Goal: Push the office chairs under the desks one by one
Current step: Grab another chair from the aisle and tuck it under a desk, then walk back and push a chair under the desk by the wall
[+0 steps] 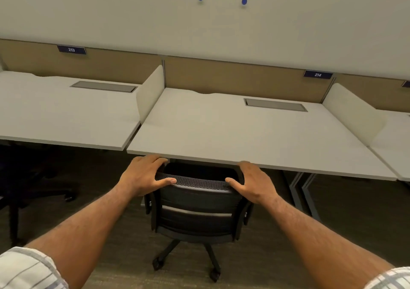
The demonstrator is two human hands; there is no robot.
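A black mesh-backed office chair (195, 209) stands in front of me, its seat tucked beneath the white desk (233, 131) labelled 214. The top of its backrest lies right at the desk's front edge. My left hand (144, 175) grips the backrest's top left corner, fingers curled over the top and thumb along the mesh. Mirroring it, my right hand (253, 180) grips the top right corner. The wheeled base shows below on the carpet.
A second white desk (60, 113), labelled 213, adjoins on the left, with another dark chair (33, 178) mostly under it in shadow. Low dividers (150, 93) separate the desks. Grey desk legs (301, 191) stand to the right of the chair. A third desk edge (397, 138) shows far right.
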